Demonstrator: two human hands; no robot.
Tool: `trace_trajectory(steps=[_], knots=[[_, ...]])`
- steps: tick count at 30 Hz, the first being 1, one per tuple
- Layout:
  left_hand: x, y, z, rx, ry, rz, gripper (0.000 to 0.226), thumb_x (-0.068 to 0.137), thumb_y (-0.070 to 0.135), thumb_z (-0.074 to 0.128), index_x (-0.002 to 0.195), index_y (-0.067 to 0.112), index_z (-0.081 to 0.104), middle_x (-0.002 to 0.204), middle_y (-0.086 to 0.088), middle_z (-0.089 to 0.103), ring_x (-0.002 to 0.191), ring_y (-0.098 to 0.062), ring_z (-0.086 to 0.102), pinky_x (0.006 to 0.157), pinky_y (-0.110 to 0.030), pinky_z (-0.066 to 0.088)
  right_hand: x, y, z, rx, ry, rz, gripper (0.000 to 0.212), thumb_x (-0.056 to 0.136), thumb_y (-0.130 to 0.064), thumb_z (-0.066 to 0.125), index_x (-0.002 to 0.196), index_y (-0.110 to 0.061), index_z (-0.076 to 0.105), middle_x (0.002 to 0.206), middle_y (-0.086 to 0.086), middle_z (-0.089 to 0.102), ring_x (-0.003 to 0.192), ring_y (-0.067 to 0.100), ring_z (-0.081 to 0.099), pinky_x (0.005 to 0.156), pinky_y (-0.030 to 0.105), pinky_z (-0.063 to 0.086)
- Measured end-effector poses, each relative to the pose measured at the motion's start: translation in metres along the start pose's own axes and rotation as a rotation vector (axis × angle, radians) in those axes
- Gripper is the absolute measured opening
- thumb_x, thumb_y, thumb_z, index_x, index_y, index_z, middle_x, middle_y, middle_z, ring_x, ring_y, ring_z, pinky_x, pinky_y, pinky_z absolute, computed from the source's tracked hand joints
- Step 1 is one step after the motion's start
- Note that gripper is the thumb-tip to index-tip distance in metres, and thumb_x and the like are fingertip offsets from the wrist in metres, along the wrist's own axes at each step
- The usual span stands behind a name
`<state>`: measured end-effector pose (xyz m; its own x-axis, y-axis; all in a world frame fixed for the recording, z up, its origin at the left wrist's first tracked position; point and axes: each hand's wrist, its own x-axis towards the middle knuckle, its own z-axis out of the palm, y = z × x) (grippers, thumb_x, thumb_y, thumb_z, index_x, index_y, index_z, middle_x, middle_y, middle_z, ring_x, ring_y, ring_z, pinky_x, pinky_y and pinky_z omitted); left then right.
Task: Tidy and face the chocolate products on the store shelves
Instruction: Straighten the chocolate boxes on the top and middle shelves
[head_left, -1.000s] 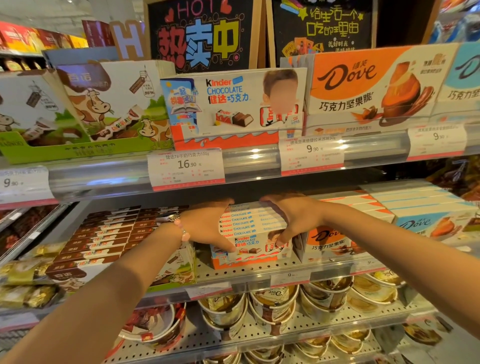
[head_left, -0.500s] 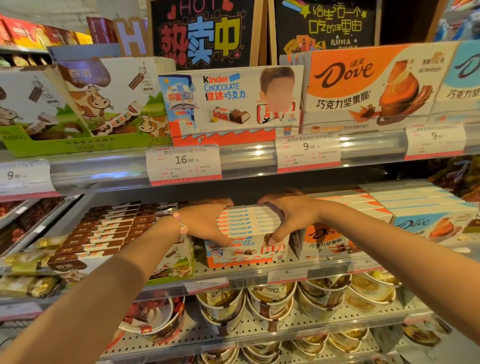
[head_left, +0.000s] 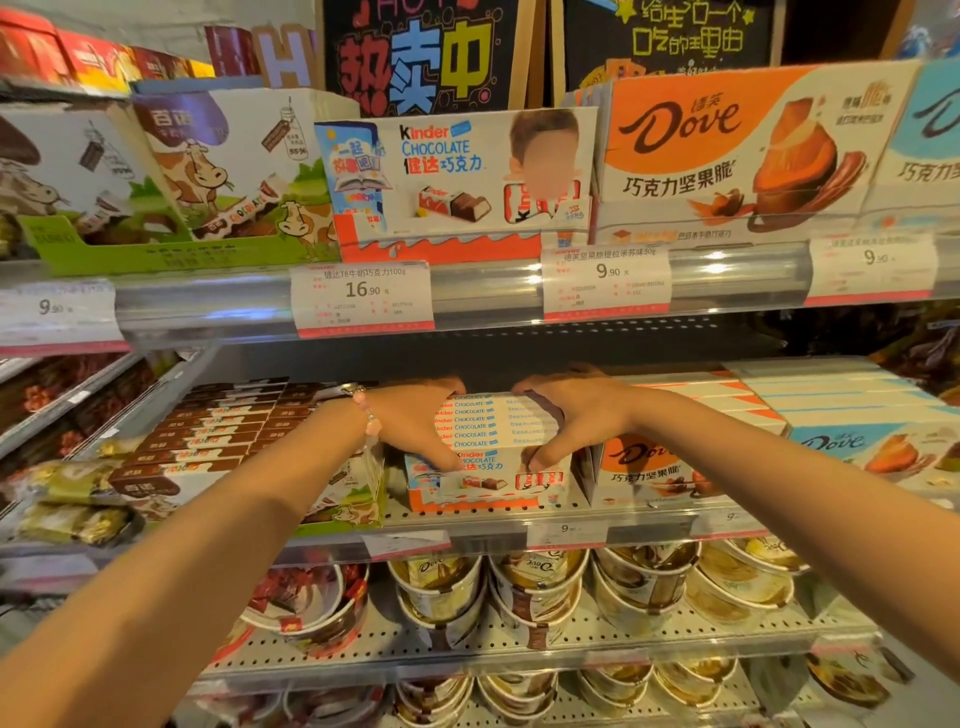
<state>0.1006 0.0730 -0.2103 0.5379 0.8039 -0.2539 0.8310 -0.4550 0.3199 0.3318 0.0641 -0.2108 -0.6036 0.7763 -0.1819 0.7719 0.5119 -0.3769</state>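
We see both hands on the stack of Kinder Chocolate boxes (head_left: 493, 447) that sits on the middle shelf (head_left: 519, 525), between the brown chocolate bar tray (head_left: 208, 441) on its left and the orange Dove boxes (head_left: 654, 467) on its right. Our left hand (head_left: 415, 421) grasps the stack's left side, thumb curled down onto the front box. Our right hand (head_left: 576, 415) grasps the right side, thumb hooked over the front edge. A pink bead bracelet (head_left: 370, 415) circles the left wrist. Above, a larger Kinder display box (head_left: 457, 176) stands over a price tag (head_left: 361, 296) reading 16.90. Dove tubs (head_left: 540, 587) fill the shelf below.
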Motion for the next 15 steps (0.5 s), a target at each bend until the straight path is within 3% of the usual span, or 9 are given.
trace_trajectory(steps=[2,5,9,11,15], knots=[[0.001,0.007,-0.001,0.008,-0.022,-0.034,0.063,0.065,0.030,0.079,0.115,0.016,0.044,0.110,-0.004,0.059,0.100,-0.017,0.060,0.084,-0.038,0.055,-0.001,0.000,0.001,-0.092,0.033,-0.011,0.069,0.072,-0.046,0.076,0.130,-0.024,0.045,0.127,-0.006,0.051,0.115,0.010,0.048,0.101,0.032,0.040],[0.000,0.016,0.002,0.107,-0.014,-0.058,0.060,0.065,0.031,0.077,0.116,0.014,0.049,0.112,-0.006,0.061,0.102,-0.022,0.059,0.086,-0.043,0.053,-0.002,0.001,0.001,-0.293,0.088,0.052,0.082,0.062,-0.069,0.063,0.133,-0.033,0.042,0.132,-0.002,0.040,0.125,0.019,0.038,0.108,0.046,0.029],[-0.011,0.021,0.014,0.290,0.148,-0.032,0.055,0.069,0.032,0.072,0.118,0.016,0.052,0.106,-0.003,0.060,0.092,-0.019,0.057,0.077,-0.034,0.052,-0.004,-0.005,0.001,-0.370,0.080,0.077,0.080,0.074,-0.061,0.065,0.140,-0.029,0.035,0.138,0.000,0.040,0.132,0.024,0.035,0.110,0.049,0.024],[-0.022,0.022,0.018,0.309,0.241,-0.035,0.051,0.073,0.029,0.070,0.118,0.013,0.054,0.106,-0.005,0.060,0.092,-0.021,0.057,0.077,-0.037,0.052,-0.004,-0.006,-0.001,-0.391,0.070,0.101,0.089,0.076,-0.061,0.064,0.147,-0.025,0.025,0.148,0.000,0.036,0.140,0.025,0.026,0.112,0.052,0.018],[-0.054,0.024,0.026,0.217,0.371,-0.028,0.043,0.081,0.029,0.066,0.119,0.011,0.057,0.119,-0.006,0.058,0.104,-0.021,0.055,0.089,-0.038,0.048,-0.005,-0.014,0.002,-0.334,0.099,0.075,0.094,0.068,-0.071,0.058,0.146,-0.027,0.029,0.145,0.001,0.042,0.133,0.025,0.038,0.109,0.052,0.031]])
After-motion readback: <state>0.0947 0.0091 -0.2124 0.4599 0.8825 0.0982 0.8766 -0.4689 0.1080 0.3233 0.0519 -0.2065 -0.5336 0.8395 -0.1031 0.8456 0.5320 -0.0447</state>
